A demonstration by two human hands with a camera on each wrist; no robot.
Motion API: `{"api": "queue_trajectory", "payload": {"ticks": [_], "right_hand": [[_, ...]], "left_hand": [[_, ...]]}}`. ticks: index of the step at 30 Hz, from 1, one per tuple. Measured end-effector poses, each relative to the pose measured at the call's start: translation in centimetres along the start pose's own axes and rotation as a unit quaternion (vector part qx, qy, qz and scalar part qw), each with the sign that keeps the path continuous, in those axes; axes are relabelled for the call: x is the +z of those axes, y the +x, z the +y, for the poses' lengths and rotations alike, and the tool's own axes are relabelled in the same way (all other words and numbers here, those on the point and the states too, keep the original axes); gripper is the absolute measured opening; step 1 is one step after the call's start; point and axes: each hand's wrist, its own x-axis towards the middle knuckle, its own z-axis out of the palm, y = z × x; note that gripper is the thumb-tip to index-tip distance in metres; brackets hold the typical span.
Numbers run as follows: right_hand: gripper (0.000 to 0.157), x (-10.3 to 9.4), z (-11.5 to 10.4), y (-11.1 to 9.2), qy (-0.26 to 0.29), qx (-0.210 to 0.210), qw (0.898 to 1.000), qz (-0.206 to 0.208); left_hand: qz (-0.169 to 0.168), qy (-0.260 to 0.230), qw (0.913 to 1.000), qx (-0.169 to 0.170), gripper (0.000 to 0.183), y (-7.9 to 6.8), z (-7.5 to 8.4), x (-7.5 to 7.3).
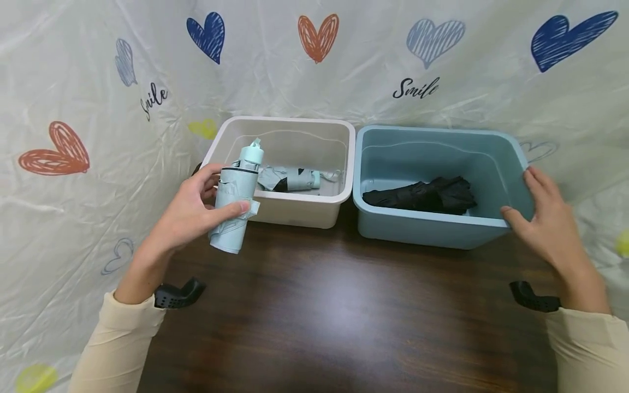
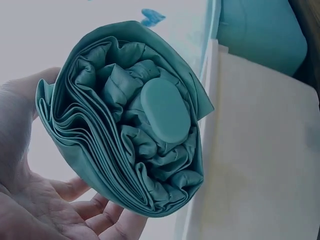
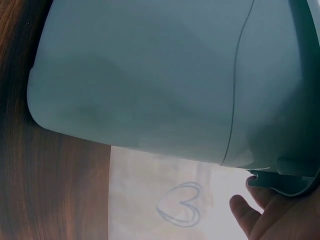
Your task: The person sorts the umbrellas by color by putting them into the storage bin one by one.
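My left hand (image 1: 194, 210) grips a folded light blue umbrella (image 1: 235, 202), pale handle up, in front of the white bin's left side. In the left wrist view the rolled canopy's pleats and oval end cap (image 2: 166, 110) face the camera. Inside the white bin (image 1: 314, 213) lies another light blue folded umbrella (image 1: 297, 179). At the right, my right hand (image 1: 545, 224) holds the rim of the blue bin (image 1: 417, 232) at its right end, thumb on the front corner. A black folded umbrella (image 1: 427, 195) lies on that bin's floor.
Both bins stand side by side at the back of a dark wooden table (image 1: 344, 316). Behind and at the sides hangs a pale sheet (image 1: 265, 71) printed with hearts and "Smile". Black wrist cameras (image 1: 179, 295) sit on both forearms.
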Motion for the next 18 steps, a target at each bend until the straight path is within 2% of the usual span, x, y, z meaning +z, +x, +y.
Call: {"api": "queue_trajectory", "payload": {"ticks": [2,8,13,18], "right_hand": [[0.077,0.3,0.0,0.0,-0.002,-0.001,1.0,-0.001],[0.078,1.3,0.3,0.0,0.005,-0.007,1.0,0.001],[0.078,0.8,0.7,0.0,0.011,-0.013,1.0,0.006],[0.078,0.4,0.7,0.0,0.006,-0.014,1.0,0.001]], "left_hand": [[0.004,0.009,0.9999,-0.011,0.066,0.1,0.2,-0.4],[0.026,0.075,0.9962,-0.034,0.073,1.0,1.1,-1.9],[0.036,0.094,0.9948,-0.01,0.074,2.8,1.6,-2.2],[0.022,0.127,0.9912,0.029,0.075,5.3,1.9,-2.2]]}}
